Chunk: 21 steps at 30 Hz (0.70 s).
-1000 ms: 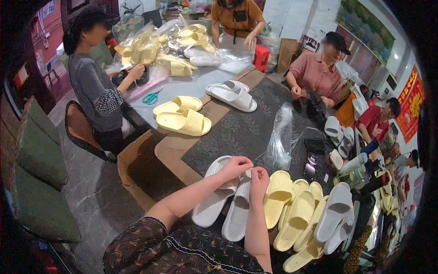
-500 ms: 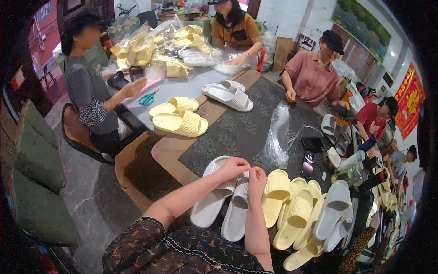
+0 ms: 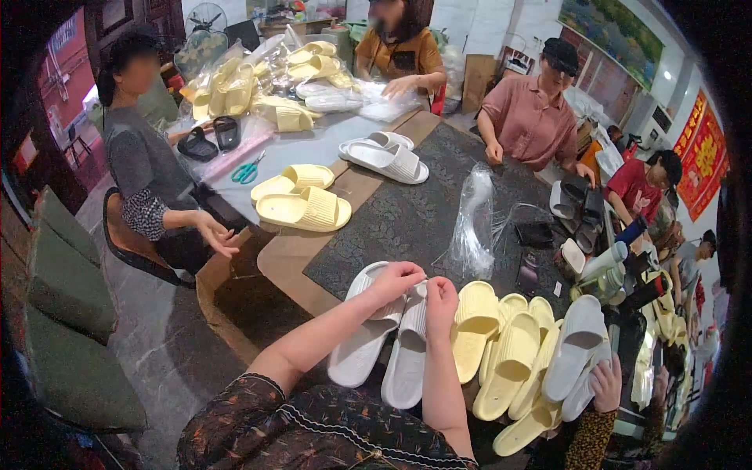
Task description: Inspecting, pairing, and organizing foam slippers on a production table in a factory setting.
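Observation:
A pair of grey slippers (image 3: 405, 368) lies before me at the table's near edge, toes pointing away from me. Over their straps, my left hand (image 3: 397, 280) and my right hand (image 3: 442, 301) meet, fingertips pinched close together. Whatever is between the fingers is too small to make out. Just right of my right hand are several yellow slippers (image 3: 476, 329), with grey slippers (image 3: 576, 345) past them. Beyond my hands, a bundle of thin clear plastic strands (image 3: 475, 223) rests on the dark table mat (image 3: 407, 227).
Yellow slippers (image 3: 305, 210) and white slippers (image 3: 388, 160) stand farther off, near teal scissors (image 3: 247, 170). Bagged slippers (image 3: 235, 86) pile at the back. Co-workers sit around the table; a co-worker's hand (image 3: 605, 384) touches the grey slippers at right. Bottles (image 3: 603, 262) crowd the right side.
A co-worker's hand in a spotted sleeve has come in at the right onto the grey slippers. The person at left has lowered a hand beside the table. My hands stay pinched together.

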Available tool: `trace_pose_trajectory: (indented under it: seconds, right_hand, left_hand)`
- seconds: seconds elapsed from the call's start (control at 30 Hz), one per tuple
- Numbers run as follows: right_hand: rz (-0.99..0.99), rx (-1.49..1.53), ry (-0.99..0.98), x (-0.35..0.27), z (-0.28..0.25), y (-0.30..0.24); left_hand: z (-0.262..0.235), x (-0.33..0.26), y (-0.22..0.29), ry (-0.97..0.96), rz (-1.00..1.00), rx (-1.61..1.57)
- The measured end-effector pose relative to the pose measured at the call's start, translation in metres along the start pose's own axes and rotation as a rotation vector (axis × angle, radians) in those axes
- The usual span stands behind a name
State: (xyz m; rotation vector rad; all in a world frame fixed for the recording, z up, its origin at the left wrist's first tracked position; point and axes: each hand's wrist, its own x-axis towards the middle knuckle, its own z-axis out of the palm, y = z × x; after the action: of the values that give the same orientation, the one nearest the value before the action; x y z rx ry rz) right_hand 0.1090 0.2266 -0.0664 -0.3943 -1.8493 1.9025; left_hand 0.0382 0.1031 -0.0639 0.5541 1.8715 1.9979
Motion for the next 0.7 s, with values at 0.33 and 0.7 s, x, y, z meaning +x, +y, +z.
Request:
trace_pose_trajectory:
  seconds: [0.33, 0.7]
  right_hand:
    - [-0.016, -0.035, -0.027, -0.0038, 0.0028, 0.0005]
    - [-0.055, 0.015, 0.009, -0.0019, 0.0037, 0.0053]
  left_hand:
    - [0.0012, 0.0039, -0.0065, -0.058, 0.016, -0.006]
    - [0.0027, 0.0013, -0.0036, -0.027, -0.017, 0.022]
